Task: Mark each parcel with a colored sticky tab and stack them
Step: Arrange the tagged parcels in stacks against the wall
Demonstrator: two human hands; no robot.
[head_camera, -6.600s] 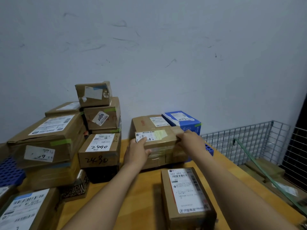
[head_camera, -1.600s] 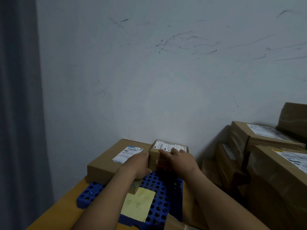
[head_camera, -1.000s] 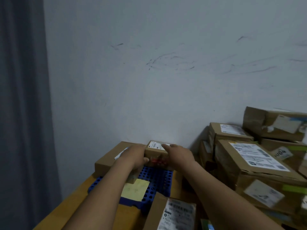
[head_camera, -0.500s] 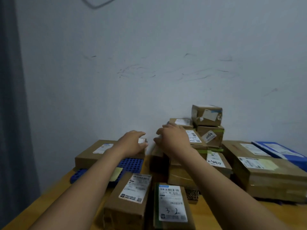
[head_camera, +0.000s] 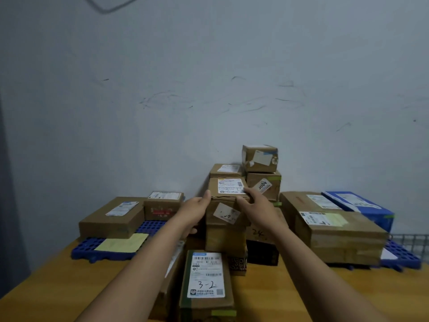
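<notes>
The parcel [head_camera: 226, 192] sits on top of the stack in the centre of the frame, a small brown carton with a white label [head_camera: 229, 185] on its lid. I judge it light and stiff, with dull cardboard that should not slip, though the lid may give if it is pressed in the middle. It is better to hold it by its two short sides, low, and lift it straight up so the boxes under it do not shift. The right hand [head_camera: 257, 205] pinches its right front corner, fingers on the lid and thumb on the front face. The left hand [head_camera: 196, 213] has the thumb against the left corner; whether its fingers grasp, I cannot tell. In the lower centre, the 3-2 box [head_camera: 206, 282] on the table [head_camera: 46, 287] carries a green tab [head_camera: 224, 313]
</notes>
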